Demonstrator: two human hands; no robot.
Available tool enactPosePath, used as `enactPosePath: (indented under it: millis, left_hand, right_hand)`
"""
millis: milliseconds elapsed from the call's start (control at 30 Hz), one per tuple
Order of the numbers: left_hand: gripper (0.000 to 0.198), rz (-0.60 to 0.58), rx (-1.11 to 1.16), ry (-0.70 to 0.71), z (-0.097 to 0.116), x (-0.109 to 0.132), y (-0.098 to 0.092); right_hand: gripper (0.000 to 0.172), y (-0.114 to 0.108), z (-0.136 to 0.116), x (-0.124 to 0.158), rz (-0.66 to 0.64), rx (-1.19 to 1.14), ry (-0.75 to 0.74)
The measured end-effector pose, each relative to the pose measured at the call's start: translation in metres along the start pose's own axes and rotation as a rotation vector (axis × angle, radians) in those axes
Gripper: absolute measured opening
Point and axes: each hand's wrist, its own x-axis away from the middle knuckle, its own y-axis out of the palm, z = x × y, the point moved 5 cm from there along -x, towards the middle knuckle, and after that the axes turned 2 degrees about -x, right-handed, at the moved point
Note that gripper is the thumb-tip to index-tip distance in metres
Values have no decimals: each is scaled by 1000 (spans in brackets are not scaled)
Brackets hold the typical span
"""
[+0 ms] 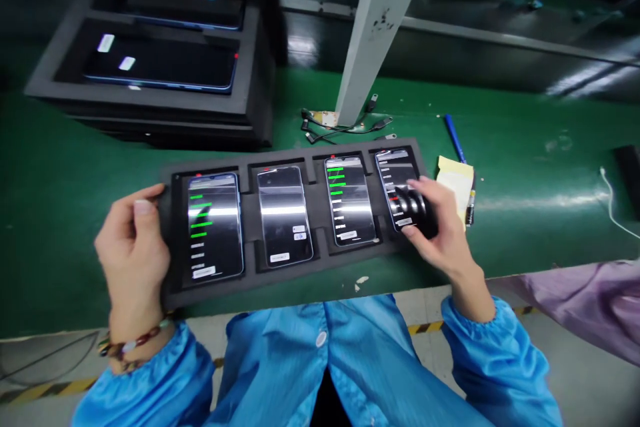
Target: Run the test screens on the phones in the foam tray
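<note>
A long dark foam tray (315, 203) lies near the front edge of the green bench, with several phones in its cutouts. My left hand (137, 240) grips the tray's left end, thumb on top, beside the leftmost phone (220, 227), whose screen has green and white lines. A mostly dark phone (285, 213) comes after it, then another phone with green lines (350, 200). Over the right edge of the rightmost phone (397, 180) is my right hand (437, 227), thumb and index finger apart. Dark shapes with bright glints under it partly hide that phone; its other fingertips are unclear.
Stacked dark foam trays (250, 80) holding phones stand at the back left. Black cables (345, 128) lie by a grey metal post (380, 27). Right of the tray are a blue pen (454, 137) and yellowish paper (453, 177). A white cable (611, 200) lies far right.
</note>
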Motion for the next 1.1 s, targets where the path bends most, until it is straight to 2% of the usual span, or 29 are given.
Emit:
enactPosePath:
  millis: [67, 133, 200, 267, 367, 633, 933, 1100]
  left_hand:
    - [57, 73, 72, 81, 10, 4, -7]
    - [45, 120, 109, 174, 18, 10, -16]
    - [39, 40, 80, 248, 22, 16, -20]
    - [41, -117, 22, 281, 21, 20, -18]
    - [47, -234, -83, 266, 18, 21, -15]
    - [52, -258, -119, 256, 18, 18, -10]
    - [58, -296, -121, 194, 16, 21, -9]
    - [51, -279, -84, 189, 18, 23, -14]
  right_hand:
    - [60, 17, -17, -5, -99, -25, -78]
    - [51, 33, -30, -12, -188, -29, -151]
    - [49, 43, -35, -21, -233, -30, -191]
    - [48, 48, -35, -29, -239, -19, -174]
    - [46, 49, -33, -34, -219, 11, -126]
    - [48, 51, -31, -32, -258, 31, -36]
    - [47, 52, -28, -30, -224, 14, -79]
    - [47, 53, -25, -28, -230, 9, -66]
